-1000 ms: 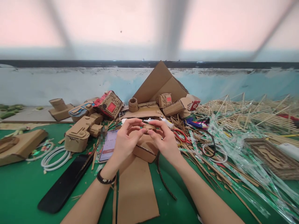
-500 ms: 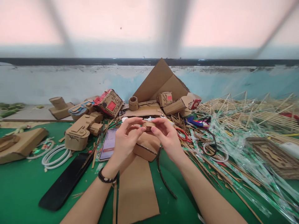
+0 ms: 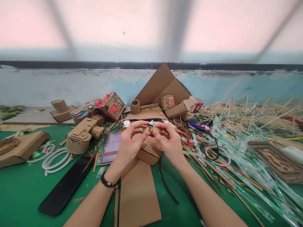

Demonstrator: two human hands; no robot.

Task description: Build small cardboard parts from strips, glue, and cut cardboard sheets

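Between the fingertips of my left hand (image 3: 132, 138) and my right hand (image 3: 169, 140) is a small cardboard ring (image 3: 155, 129), pinched from both sides. Both hands are closed on it, and the fingers cover its ends. Just below them sits a cardboard box shape (image 3: 149, 151), partly hidden by my left hand. It rests at the top of a flat cardboard sheet (image 3: 139, 195). A thin dark cardboard strip (image 3: 167, 183) curves down beside the box. Behind my fingertips lies a white glue tube (image 3: 153, 123), partly covered.
Left stand cardboard camera models (image 3: 79, 135), a phone (image 3: 111, 148), a coiled white cable (image 3: 55, 160) and a long black flat piece (image 3: 66, 186). Right lie plastic strips (image 3: 236, 157), a red ring (image 3: 184, 137), wooden sticks (image 3: 255, 113) and a cardboard relief (image 3: 274, 160). A folded cardboard sheet (image 3: 153, 85) leans on the wall.
Both hands have moved slightly right and down with the cardboard ring, which has turned a little between the fingertips. The whole view has shifted slightly.
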